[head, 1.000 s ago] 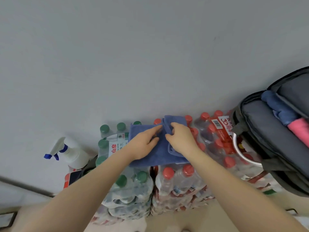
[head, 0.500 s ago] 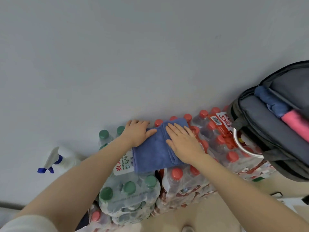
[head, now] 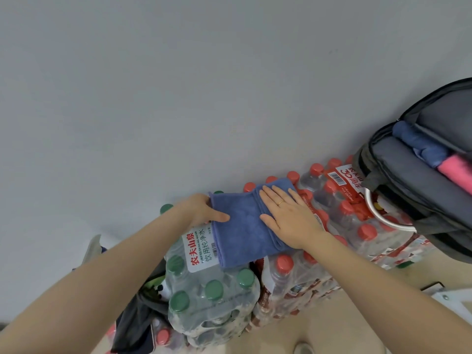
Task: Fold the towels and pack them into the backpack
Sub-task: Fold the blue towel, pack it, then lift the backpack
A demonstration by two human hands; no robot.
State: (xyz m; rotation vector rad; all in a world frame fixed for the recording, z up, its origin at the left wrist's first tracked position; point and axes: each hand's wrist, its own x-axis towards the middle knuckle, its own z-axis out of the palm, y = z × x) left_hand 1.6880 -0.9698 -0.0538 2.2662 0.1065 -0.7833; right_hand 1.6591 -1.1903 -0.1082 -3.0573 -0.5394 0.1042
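A folded blue towel (head: pixel 242 226) lies on top of shrink-wrapped packs of water bottles. My left hand (head: pixel 201 210) grips its left edge, thumb on top and fingers hidden beneath. My right hand (head: pixel 288 215) lies flat on the towel's right part, fingers straight, pressing it down. At the right stands an open grey backpack (head: pixel 419 190). Inside its main compartment I see a blue towel (head: pixel 419 144) and a pink towel (head: pixel 457 172).
Green-capped bottle packs (head: pixel 212 290) sit at front left, red-capped packs (head: pixel 342 210) at the right under the backpack. A grey wall (head: pixel 204 85) rises right behind them. A white ring (head: pixel 383 218) hangs by the backpack. Dark items (head: pixel 138 320) lie low on the left.
The right hand let go of the towel's fold and flattened onto it. The left hand slid from the top of the towel to its left edge and took hold there.
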